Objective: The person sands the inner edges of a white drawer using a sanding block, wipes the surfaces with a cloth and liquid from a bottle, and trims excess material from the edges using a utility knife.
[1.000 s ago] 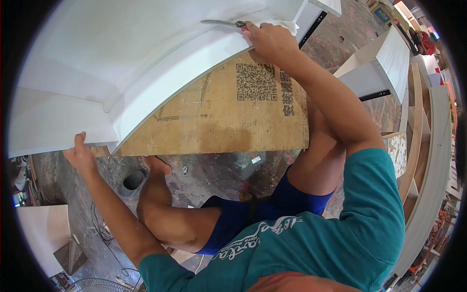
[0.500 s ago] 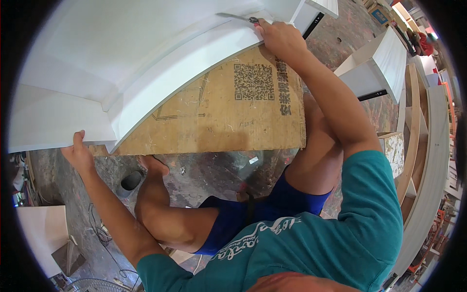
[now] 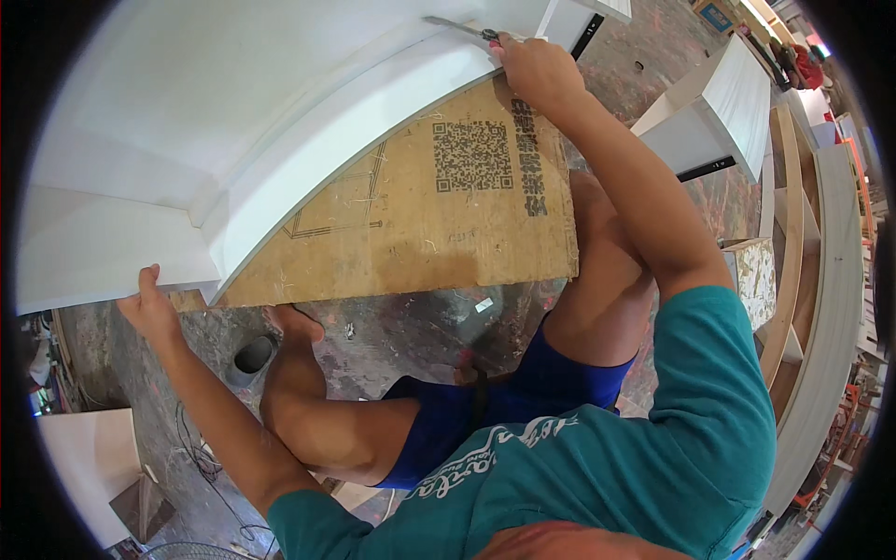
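Note:
A large white cabinet piece (image 3: 308,140) with a curved front board lies over a brown printed cardboard sheet (image 3: 401,219). At its lower left edge, my left hand (image 3: 154,310) grips the rim, thumb on top and the other fingers mostly hidden underneath. My right hand (image 3: 544,79) is closed around the dark handle of a thin-bladed knife (image 3: 455,26). The blade points left, its tip lying over the white surface just behind the curved board. My right hand is at the far right end of the curved edge.
White drawer boxes (image 3: 705,112) with black slides stand to the right, beside a long curved wooden frame (image 3: 793,243). A grey slipper (image 3: 250,359) and a cable (image 3: 201,448) lie on the stained floor. A pale board (image 3: 89,471) is at lower left.
The view has shifted slightly, so the cabinet and drawers sit a little differently. Both hands keep their grips, and the knife blade stays at nearly the same spot on the white piece.

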The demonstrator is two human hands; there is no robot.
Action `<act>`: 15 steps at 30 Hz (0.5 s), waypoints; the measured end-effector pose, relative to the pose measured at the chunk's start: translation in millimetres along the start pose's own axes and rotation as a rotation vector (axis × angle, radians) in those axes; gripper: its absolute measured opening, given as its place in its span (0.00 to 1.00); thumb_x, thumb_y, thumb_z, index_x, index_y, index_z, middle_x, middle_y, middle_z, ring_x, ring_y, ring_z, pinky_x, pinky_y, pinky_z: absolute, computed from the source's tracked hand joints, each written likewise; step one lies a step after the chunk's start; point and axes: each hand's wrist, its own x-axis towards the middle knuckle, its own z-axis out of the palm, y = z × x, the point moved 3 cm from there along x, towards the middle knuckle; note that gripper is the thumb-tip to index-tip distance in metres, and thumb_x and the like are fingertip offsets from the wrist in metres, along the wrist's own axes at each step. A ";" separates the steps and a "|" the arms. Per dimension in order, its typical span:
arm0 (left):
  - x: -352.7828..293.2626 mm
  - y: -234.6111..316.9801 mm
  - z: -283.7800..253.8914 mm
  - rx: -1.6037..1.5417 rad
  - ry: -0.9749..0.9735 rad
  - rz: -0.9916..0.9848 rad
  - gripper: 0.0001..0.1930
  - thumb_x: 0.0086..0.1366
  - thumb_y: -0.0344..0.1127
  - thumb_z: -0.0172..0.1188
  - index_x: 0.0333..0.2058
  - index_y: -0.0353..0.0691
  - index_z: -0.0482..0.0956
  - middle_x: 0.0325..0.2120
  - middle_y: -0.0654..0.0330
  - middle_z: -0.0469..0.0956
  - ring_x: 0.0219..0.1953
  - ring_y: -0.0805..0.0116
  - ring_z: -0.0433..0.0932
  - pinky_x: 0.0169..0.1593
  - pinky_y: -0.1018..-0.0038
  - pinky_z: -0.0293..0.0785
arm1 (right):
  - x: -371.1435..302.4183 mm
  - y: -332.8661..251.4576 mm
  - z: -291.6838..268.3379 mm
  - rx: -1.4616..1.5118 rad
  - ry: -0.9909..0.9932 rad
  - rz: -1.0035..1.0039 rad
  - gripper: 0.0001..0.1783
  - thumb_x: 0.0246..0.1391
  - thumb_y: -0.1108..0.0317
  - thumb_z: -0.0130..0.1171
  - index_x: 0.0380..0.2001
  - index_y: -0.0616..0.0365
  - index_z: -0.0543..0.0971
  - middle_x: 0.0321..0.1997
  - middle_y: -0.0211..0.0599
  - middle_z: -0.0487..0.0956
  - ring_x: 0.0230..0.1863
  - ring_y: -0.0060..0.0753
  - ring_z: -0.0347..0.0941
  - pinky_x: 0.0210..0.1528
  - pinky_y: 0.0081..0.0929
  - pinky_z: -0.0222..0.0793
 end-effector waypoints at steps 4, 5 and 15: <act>2.1 -10.0 -2.3 0.017 0.004 -0.040 0.10 0.59 0.22 0.59 0.40 0.25 0.79 0.39 0.56 0.81 0.42 0.66 0.77 0.52 0.69 0.72 | -19.1 6.1 6.2 0.113 0.079 0.004 0.24 0.70 0.58 0.50 0.64 0.56 0.74 0.43 0.56 0.83 0.46 0.54 0.82 0.47 0.50 0.78; 2.7 -11.6 -1.5 0.026 -0.007 -0.036 0.10 0.59 0.22 0.58 0.40 0.25 0.79 0.40 0.55 0.80 0.42 0.66 0.77 0.52 0.69 0.72 | -22.4 8.4 9.3 0.144 0.115 -0.041 0.25 0.69 0.59 0.51 0.65 0.54 0.74 0.45 0.56 0.82 0.47 0.54 0.81 0.49 0.49 0.77; 1.5 -13.9 -2.6 0.008 0.026 -0.020 0.11 0.59 0.20 0.58 0.42 0.23 0.79 0.42 0.55 0.80 0.44 0.66 0.77 0.54 0.71 0.72 | -28.9 32.8 -2.3 0.275 0.156 -0.001 0.19 0.68 0.50 0.50 0.56 0.37 0.82 0.39 0.50 0.85 0.42 0.59 0.81 0.46 0.51 0.78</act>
